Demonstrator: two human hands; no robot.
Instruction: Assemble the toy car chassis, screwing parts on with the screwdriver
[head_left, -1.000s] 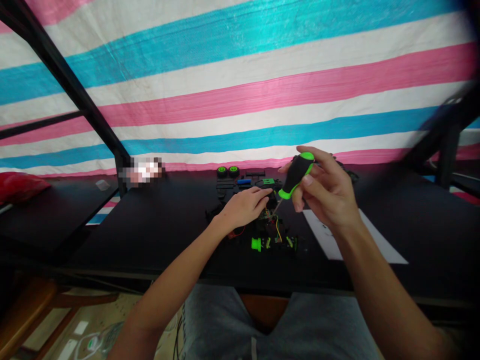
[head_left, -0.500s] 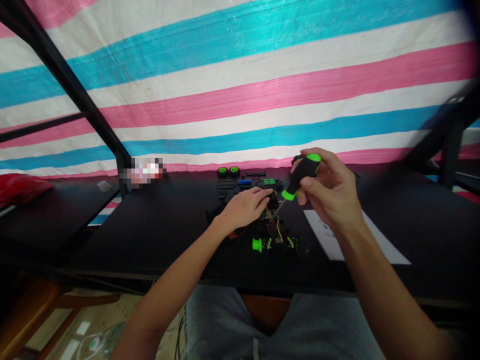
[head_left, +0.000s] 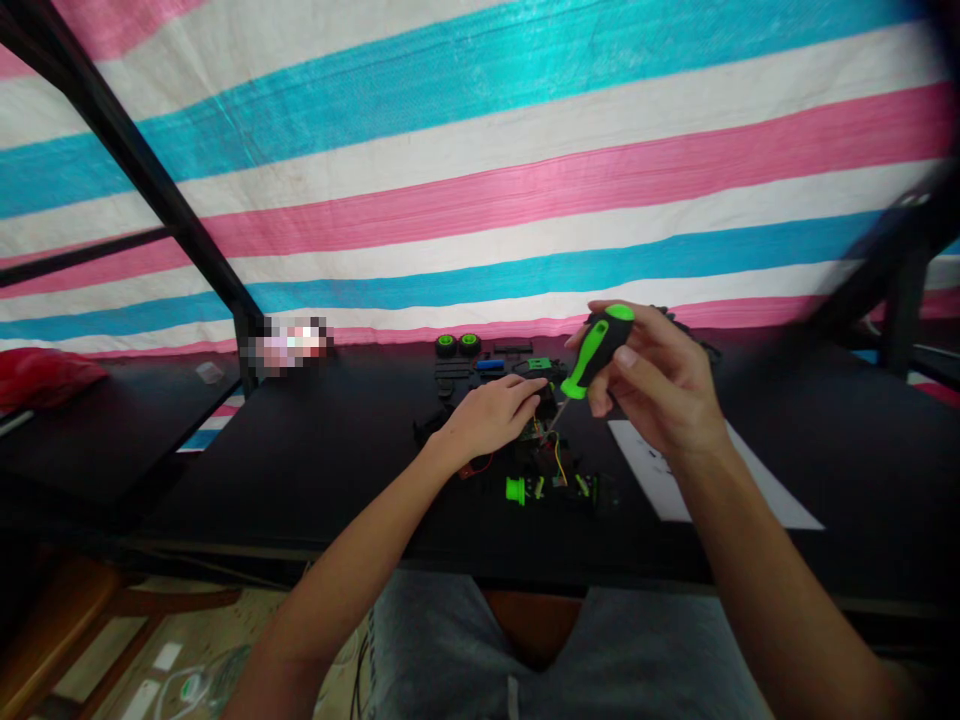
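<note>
the step in hand looked like driver work on a dark, wired assembly [head_left: 551, 458], which lay on the black table [head_left: 300, 470] in front of the person, partly under the left hand. the right hand [head_left: 664, 385] was clamped on the handle of a green-and-black screwdriver [head_left: 596, 355], thumb on one side and fingers on the other, with the shaft slanting down into the middle of the assembly; whether the tip sat in a screw was too small to tell. the left hand [head_left: 491, 412] lay over the far left part of the assembly, its fingers stretched out and near together, seemingly steadying it; whether it gripped anything could not be told. the next move seemed to call for a firm left hand and a tip held in line while the handle turned. counted, there were two hands, one screwdriver, one assembly, one bright green hub [head_left: 514, 491] at its near end, one yellow wire [head_left: 560, 462], two green-centred wheels [head_left: 446, 345] side by side at the back, one blue cylinder [head_left: 490, 365] near them and one white sheet [head_left: 765, 490] to the right, bearing dark specks too small to count.
</note>
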